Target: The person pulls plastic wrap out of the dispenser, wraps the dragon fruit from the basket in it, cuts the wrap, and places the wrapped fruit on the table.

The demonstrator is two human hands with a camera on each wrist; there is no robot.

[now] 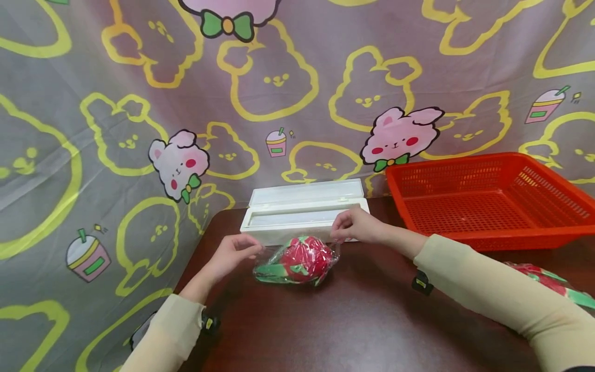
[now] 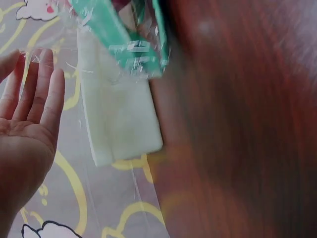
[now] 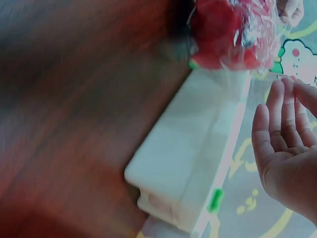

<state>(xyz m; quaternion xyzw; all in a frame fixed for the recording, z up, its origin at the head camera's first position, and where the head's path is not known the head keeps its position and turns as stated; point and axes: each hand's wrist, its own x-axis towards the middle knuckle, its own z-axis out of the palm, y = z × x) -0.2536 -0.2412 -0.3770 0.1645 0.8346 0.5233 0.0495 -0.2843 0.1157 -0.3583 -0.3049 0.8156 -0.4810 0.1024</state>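
Observation:
A red dragon fruit (image 1: 304, 260) with long green tips is wrapped in clear plastic film and appears just in front of a white cling film box (image 1: 297, 219). On its left side my left hand (image 1: 234, 253) pinches an edge of the film (image 2: 69, 49) between thumb and fingertips. My right hand (image 1: 357, 225) pinches the film at the other side, in front of the box's right part. The film spans between the two hands, around the fruit. In the right wrist view the red fruit (image 3: 228, 37) shows through shiny, creased film.
The box's lid (image 1: 307, 194) stands open towards the patterned curtain (image 1: 288, 93). To the right is a red plastic basket (image 1: 488, 240). Another red and green wrapped fruit (image 1: 548, 279) lies partly behind my right sleeve on the dark wooden table (image 1: 353, 320).

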